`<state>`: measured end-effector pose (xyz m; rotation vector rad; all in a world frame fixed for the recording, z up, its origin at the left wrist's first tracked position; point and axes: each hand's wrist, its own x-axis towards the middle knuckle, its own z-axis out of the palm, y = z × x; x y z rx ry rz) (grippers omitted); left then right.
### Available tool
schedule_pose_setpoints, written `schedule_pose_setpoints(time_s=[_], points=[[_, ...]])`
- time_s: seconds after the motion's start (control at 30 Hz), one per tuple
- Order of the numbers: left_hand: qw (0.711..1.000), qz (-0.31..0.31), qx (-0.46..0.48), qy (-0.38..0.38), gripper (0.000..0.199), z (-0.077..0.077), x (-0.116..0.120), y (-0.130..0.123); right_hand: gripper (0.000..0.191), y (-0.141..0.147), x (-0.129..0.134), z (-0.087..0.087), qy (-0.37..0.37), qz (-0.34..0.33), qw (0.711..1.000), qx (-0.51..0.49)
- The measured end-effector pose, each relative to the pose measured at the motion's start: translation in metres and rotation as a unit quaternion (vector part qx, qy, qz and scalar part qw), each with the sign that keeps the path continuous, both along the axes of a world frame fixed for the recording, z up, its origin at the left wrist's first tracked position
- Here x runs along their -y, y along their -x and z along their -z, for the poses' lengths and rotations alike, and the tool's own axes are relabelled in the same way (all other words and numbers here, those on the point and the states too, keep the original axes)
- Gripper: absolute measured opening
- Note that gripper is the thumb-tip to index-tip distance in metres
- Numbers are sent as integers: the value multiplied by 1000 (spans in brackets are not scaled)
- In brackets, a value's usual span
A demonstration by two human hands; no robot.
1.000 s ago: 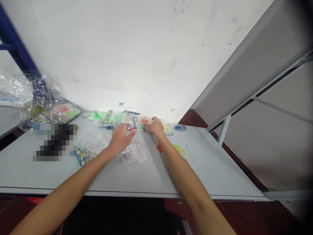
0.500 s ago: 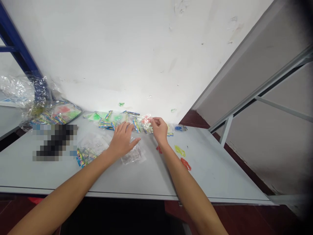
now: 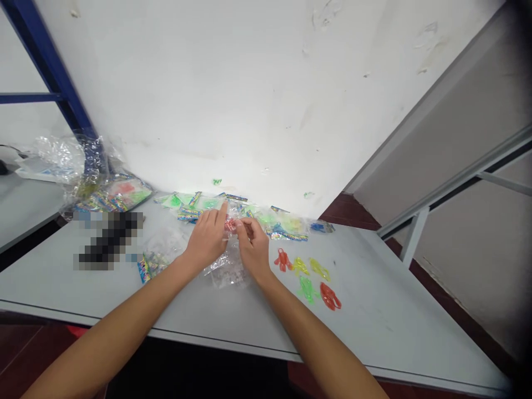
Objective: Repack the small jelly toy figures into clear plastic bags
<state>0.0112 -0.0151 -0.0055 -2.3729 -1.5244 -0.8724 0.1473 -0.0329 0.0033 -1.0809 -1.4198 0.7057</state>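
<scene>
Both hands meet at a small clear packet with a red item inside (image 3: 230, 224), above the grey table (image 3: 257, 332). My left hand (image 3: 206, 235) pinches the packet's left side, its index finger pointing up. On the right side, my right hand (image 3: 253, 246) grips the packet between thumb and fingers. Beneath them lies a clear plastic bag (image 3: 228, 269). Right of my right hand are loose stretchy pieces: a red one (image 3: 283, 260), a yellow one (image 3: 300, 266), a green one (image 3: 307, 289) and a larger red one (image 3: 330, 296).
Colourful packets (image 3: 191, 213) line the white wall (image 3: 249, 100). A heap of packets (image 3: 124, 191) and crumpled clear plastic (image 3: 62, 158) sit at the left, near a blue metal frame (image 3: 62, 77). Clear wrappers (image 3: 164, 246) lie left of my hands. A pixelated dark object (image 3: 110, 241) is beside them.
My right hand has moved left from the packet row to my left hand, bringing the red packet. My left hand has closed on it. The view has shifted, and more loose pieces show.
</scene>
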Motion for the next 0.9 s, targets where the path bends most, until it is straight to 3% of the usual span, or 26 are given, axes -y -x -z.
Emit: schedule_pose_setpoints(time_s=[0.13, 0.47, 0.67, 0.77, 0.9], points=[[1000, 10, 13, -1, 78, -1, 1, -4, 22, -4, 0, 1, 2, -18, 1000, 1], [998, 17, 54, 37, 82, -9, -2, 5, 24, -14, -3, -7, -33, 55, 998, 20], [996, 26, 73, 52, 81, -10, -4, 8, 24, -15, -7, -6, 66, 24, 995, -66], [995, 32, 74, 51, 83, -9, -5, 10, 16, -18, -10, -3, 27, 23, 997, -66], [996, 39, 63, 41, 81, -8, -6, 11, 13, -22, -11, -4, -27, 9, 1000, 4]])
